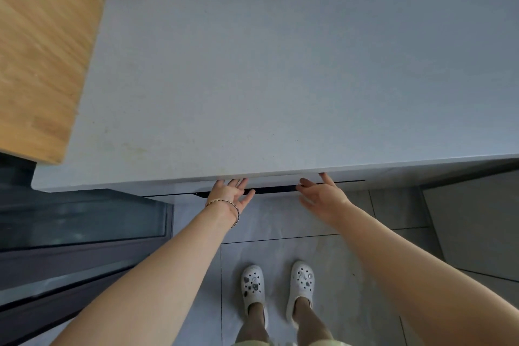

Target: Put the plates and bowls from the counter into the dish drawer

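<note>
Left hand (229,194) and right hand (320,195) are both open, fingers straight, gripping nothing. Both reach the drawer (276,190), which sits directly under the worktop (280,79) front edge.

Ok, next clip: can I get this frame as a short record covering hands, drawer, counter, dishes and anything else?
left hand: open, fingers straight, at the drawer front under the counter edge; bracelet on the wrist
right hand: open, fingers straight, at the same drawer front
drawer: only a narrow dark gap shows; contents hidden
counter: grey
plates and bowls: none in view
wooden board: at the counter's left side
feet: white clogs on the tiled floor
</note>
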